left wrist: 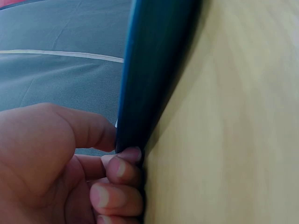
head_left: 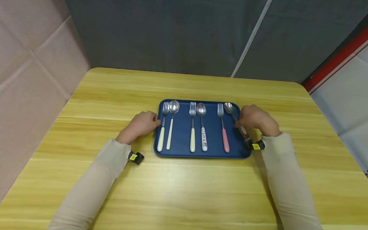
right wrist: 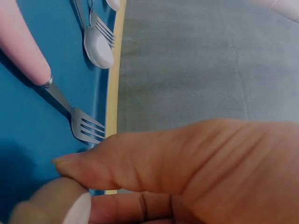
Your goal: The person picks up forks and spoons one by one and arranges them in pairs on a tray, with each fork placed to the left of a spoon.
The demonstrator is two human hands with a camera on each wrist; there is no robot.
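Note:
A blue tray (head_left: 214,140) lies on the wooden table with three fork-and-spoon pairs in a row. My left hand (head_left: 156,121) is at the tray's left rim; in the left wrist view the thumb and curled fingers (left wrist: 126,161) pinch the tray's edge (left wrist: 154,70). My right hand (head_left: 240,124) is over the tray's right side and pinches the handle of the rightmost spoon (head_left: 229,108), whose bowl points away from me. The pink-handled fork (head_left: 223,131) lies just left of it and shows in the right wrist view as the fork (right wrist: 86,126) beside my right hand (right wrist: 65,179).
A cream-handled fork (head_left: 163,127) and spoon (head_left: 172,121) lie at the tray's left. In the middle are a cream-handled fork (head_left: 192,131) and a patterned-handle spoon (head_left: 202,127). The table (head_left: 184,191) meets a grey fabric wall behind and a pink panel on the left.

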